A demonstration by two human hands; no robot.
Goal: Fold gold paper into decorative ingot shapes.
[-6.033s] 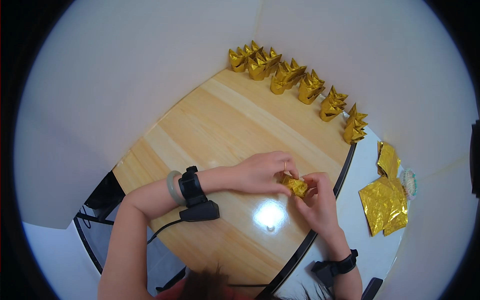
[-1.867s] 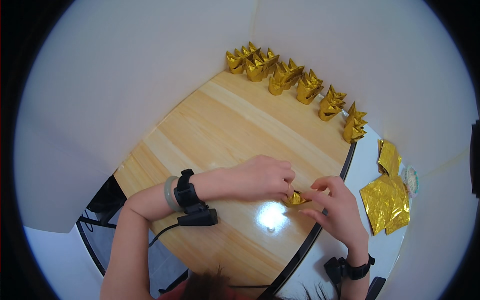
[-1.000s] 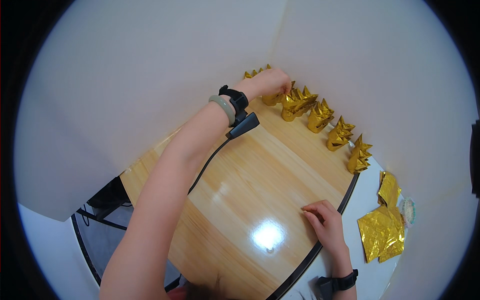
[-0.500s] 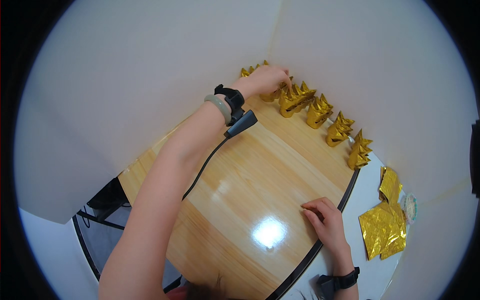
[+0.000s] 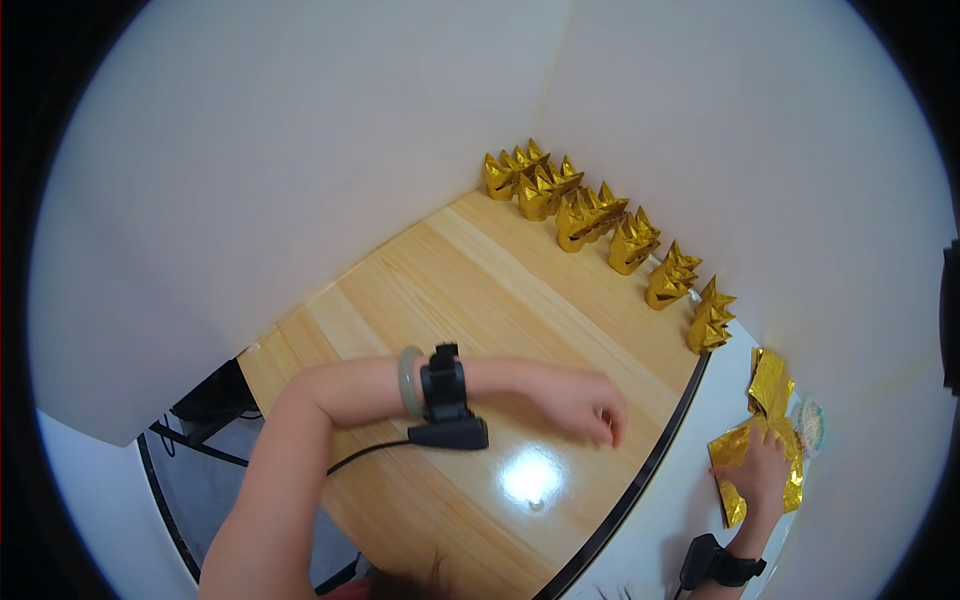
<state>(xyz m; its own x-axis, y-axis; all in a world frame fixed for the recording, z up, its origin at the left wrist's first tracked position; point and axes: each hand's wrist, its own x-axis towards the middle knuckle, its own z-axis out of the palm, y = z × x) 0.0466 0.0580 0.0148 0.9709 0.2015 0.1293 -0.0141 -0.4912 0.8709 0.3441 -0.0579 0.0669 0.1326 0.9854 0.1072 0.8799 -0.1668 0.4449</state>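
Over on the white table (image 5: 655, 540), at the person's right, lay some shiny gold sheets (image 5: 733, 508). They were flat and a bit crinkled, and one overlapped another. The right hand (image 5: 757, 475) was above them, and it hid part of the biggest one. Its fingers were spread, with the thumb stuck out to the left, away from the others. I could not tell if the fingertips touched the gold.

The left hand (image 5: 580, 402) was above the wooden table top (image 5: 470, 315), near its black edge (image 5: 640, 485). Its fingers were curled down and close to each other. They looked blurry, so I could not tell if they were pinching something.

Just past the biggest sheet was a smaller gold piece (image 5: 770, 380). A little round dish (image 5: 812, 428) with a greenish rim sat beside the gold, near the wall (image 5: 880, 330). At the far side of the wooden top, six bunches of pointy gold shapes (image 5: 590, 218) stood in a slanted row, well apart from the left hand. A pale bracelet (image 5: 410, 382) and a black strap (image 5: 443, 385) went around the left wrist.
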